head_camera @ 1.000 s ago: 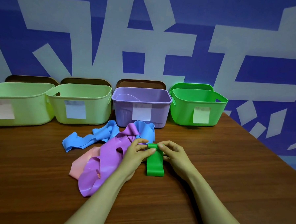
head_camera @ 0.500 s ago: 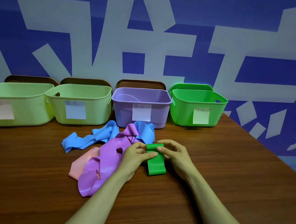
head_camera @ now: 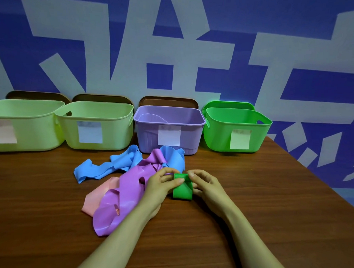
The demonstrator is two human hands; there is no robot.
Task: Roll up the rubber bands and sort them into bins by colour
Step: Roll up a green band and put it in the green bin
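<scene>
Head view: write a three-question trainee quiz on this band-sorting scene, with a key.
1. True or false: both hands are on the green band.
2. Which bin stands directly to the left of the green bin? A) a pale green bin B) the purple bin C) a blue bin
3. Fill in: the pink band lies partly under the ____ band.

Key
1. True: the left hand and the right hand pinch its rolled far end, while its loose tail lies on the table.
2. B, the purple bin.
3. Purple: the purple band covers its right part.
</scene>
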